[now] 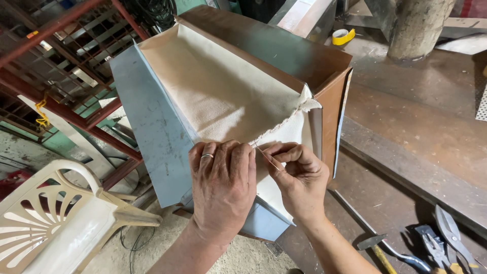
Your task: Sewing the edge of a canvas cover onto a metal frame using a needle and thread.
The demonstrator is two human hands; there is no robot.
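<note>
A box-like sheet-metal duct piece (152,122) stands on end, grey-blue outside and brown at the far side, lined with cream canvas cloth (223,86). My left hand (220,187), a ring on one finger, presses flat on the near edge of the cloth and metal. My right hand (299,177) sits just beside it, fingers pinched on a thin needle or wire (266,157) that pokes through the frayed cloth edge.
A white plastic chair (56,223) stands at lower left. Red steel racking (66,111) fills the upper left. A hammer (378,248) and tin snips (449,243) lie on the brown workbench (421,132) at lower right. Yellow tape roll (343,36) lies far back.
</note>
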